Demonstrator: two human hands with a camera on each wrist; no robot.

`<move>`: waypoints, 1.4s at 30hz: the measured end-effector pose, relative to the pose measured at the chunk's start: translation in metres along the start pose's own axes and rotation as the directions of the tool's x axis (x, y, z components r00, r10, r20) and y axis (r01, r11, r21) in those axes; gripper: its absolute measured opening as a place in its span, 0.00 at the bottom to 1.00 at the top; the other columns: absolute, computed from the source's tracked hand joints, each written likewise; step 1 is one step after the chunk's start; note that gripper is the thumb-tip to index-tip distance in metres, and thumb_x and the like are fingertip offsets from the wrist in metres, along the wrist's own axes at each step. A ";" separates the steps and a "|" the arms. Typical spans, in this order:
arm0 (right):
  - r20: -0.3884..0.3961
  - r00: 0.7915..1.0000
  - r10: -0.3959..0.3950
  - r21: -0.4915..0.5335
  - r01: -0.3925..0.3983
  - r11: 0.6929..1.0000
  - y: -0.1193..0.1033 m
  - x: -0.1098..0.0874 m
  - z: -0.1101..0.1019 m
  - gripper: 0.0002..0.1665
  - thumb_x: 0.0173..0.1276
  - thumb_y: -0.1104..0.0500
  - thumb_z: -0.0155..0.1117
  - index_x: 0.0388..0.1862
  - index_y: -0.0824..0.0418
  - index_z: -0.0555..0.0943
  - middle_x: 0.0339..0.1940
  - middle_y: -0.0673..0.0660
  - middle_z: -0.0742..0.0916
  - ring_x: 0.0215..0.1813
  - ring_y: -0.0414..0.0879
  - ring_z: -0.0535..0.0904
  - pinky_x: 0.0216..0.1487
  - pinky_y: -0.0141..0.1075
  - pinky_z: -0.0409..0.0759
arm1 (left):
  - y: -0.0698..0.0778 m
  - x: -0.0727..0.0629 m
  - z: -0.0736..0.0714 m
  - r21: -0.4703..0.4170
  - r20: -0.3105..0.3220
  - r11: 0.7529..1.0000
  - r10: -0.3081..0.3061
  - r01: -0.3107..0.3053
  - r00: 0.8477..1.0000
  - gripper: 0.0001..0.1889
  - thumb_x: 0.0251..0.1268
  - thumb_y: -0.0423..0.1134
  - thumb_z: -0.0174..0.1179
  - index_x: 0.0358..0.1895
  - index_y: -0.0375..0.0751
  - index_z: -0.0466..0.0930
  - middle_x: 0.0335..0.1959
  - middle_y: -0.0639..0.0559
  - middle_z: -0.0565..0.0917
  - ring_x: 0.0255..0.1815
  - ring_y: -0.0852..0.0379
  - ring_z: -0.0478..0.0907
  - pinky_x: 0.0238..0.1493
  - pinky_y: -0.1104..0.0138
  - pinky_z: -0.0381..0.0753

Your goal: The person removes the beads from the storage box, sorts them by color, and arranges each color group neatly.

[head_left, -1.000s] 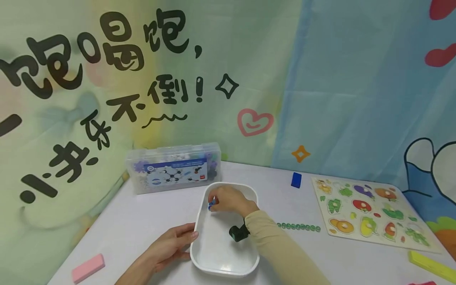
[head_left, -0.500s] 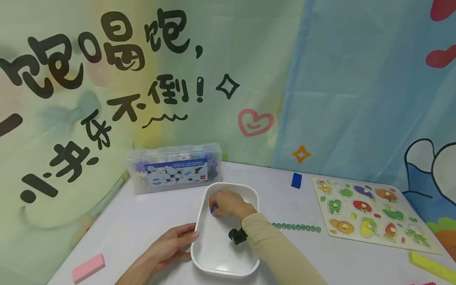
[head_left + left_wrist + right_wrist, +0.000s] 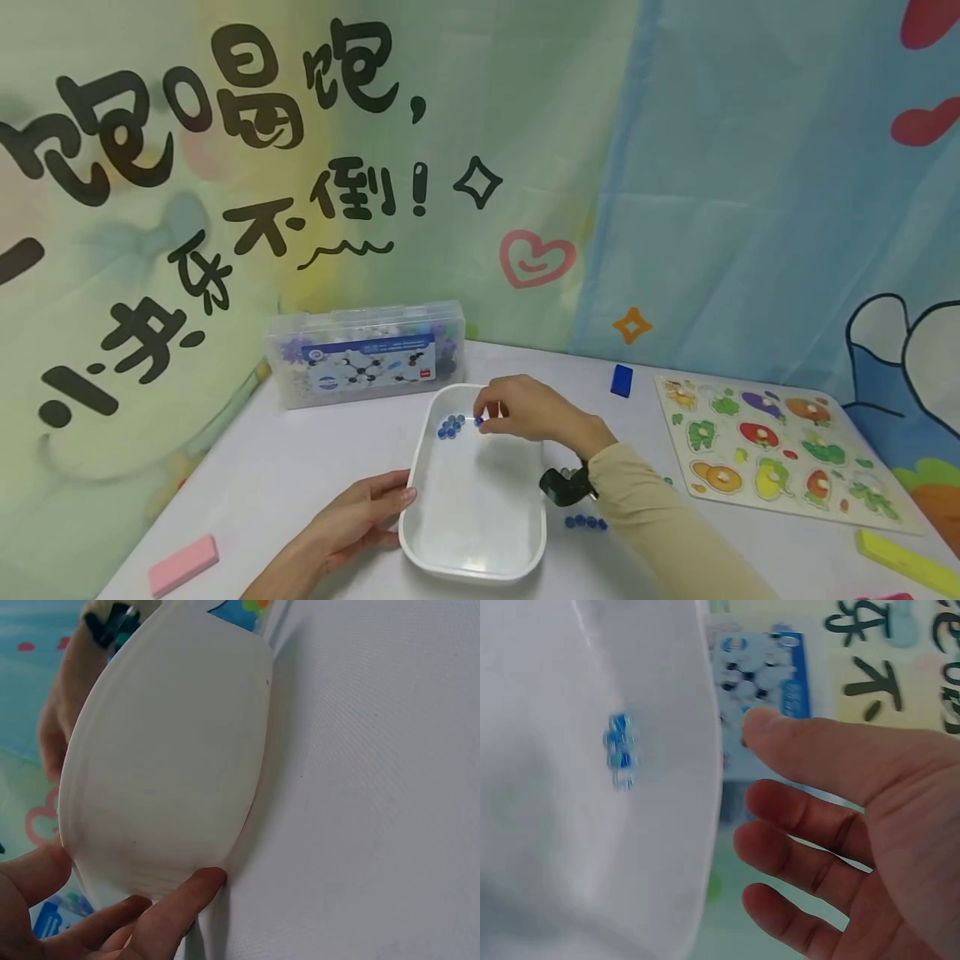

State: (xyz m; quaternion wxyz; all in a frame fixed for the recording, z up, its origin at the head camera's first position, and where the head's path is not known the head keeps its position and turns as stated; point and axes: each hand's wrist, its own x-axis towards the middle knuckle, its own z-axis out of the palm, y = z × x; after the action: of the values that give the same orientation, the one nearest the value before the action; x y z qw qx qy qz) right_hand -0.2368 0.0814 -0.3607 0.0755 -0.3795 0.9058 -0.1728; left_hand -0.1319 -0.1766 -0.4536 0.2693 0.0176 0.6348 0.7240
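Note:
A white tray (image 3: 472,517) holds a small cluster of blue beads (image 3: 451,427) near its far left corner. My left hand (image 3: 352,517) touches the tray's left side, thumb tip at the rim and other fingertips against the outer wall (image 3: 169,772). Over the tray's far right part, my right hand (image 3: 525,408) pinches a single blue bead (image 3: 478,422) between thumb and index fingertips. The right wrist view shows the thumb in front, hiding the index finger, with the other fingers (image 3: 802,855) loosely bent. Near the tray's right side, a short row of blue beads (image 3: 585,522) lies on the table.
Behind the tray stands a clear box (image 3: 367,354) of molecule-model parts. A vegetable puzzle board (image 3: 787,450), a blue block (image 3: 622,381) and a yellow block (image 3: 903,562) lie to the right. Green beads (image 3: 568,472) show beside the right wrist's black camera (image 3: 562,487). A pink block (image 3: 183,565) sits left.
My right hand has moved up and right from the bead cluster, carrying one blue bead, which uncovers the cluster. The row of blue beads now shows beside the tray. My left hand stays put.

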 end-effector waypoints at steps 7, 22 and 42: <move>-0.003 0.999 0.052 0.038 -0.052 0.998 0.029 -0.072 -0.014 0.07 0.63 0.54 0.69 0.40 0.53 0.85 0.29 0.42 0.80 0.31 0.34 0.71 0.31 0.26 0.75 | 0.000 0.000 0.001 0.005 -0.002 1.000 -0.009 0.009 1.000 0.37 0.72 0.45 0.54 0.73 0.25 0.49 0.71 0.31 0.63 0.57 0.52 0.78 0.54 0.54 0.83; 0.042 0.967 0.251 0.118 -0.255 0.960 0.091 -0.170 0.042 0.07 0.60 0.51 0.71 0.35 0.50 0.83 0.27 0.39 0.78 0.29 0.30 0.68 0.29 0.27 0.69 | 0.000 0.001 0.001 0.017 -0.007 0.999 -0.028 0.028 1.000 0.39 0.72 0.46 0.55 0.73 0.24 0.49 0.72 0.30 0.62 0.56 0.52 0.79 0.54 0.54 0.83; -0.021 0.968 0.248 0.116 -0.244 0.963 0.084 -0.172 0.059 0.11 0.59 0.48 0.71 0.37 0.48 0.82 0.29 0.39 0.78 0.31 0.29 0.68 0.31 0.26 0.72 | 0.000 0.002 0.001 0.005 -0.008 0.999 -0.042 0.043 0.999 0.39 0.72 0.47 0.55 0.74 0.26 0.49 0.73 0.31 0.61 0.58 0.54 0.77 0.55 0.55 0.82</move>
State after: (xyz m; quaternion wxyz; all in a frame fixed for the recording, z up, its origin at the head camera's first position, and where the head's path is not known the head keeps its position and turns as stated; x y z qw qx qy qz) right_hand -0.1561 0.2438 -0.4456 0.1018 -0.2559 0.9360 -0.2194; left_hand -0.1335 -0.1748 -0.4537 0.2820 0.0020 0.6381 0.7164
